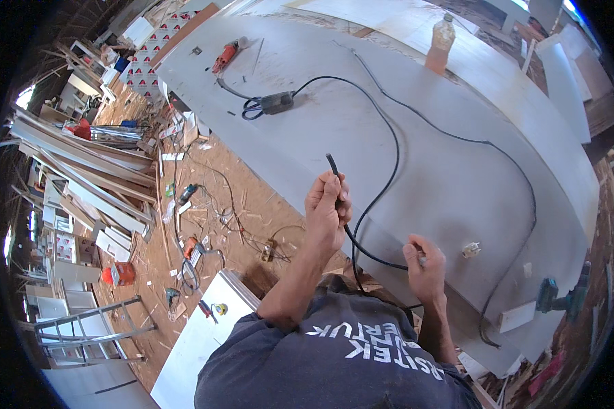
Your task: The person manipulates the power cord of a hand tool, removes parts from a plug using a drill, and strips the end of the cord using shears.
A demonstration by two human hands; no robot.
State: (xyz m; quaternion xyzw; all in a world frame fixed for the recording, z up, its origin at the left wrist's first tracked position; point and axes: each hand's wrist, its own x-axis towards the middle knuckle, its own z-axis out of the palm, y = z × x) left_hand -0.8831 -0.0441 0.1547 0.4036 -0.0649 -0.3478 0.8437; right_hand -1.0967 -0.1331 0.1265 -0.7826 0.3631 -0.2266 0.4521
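Observation:
My left hand (329,208) is closed round a black cable (370,253), near one end, which sticks up above the fingers. From there the cable runs down and across to my right hand (426,267), whose fingers are curled round it. A small greyish bit shows at the right fingertips; I cannot make out what it is. To the right of that hand a pale plug (471,250) lies loose on the grey board (450,170). Another length of black cord loops over the board to a dark inline box (277,102), near a red angle grinder (226,56).
A thinner dark cord (488,143) curves along the board's right side. A bottle (441,42) stands at the far edge; a teal cordless tool (559,296) is at the right. On the littered floor lie an orange power tool (192,249) and cords. A ladder (95,320) stands left.

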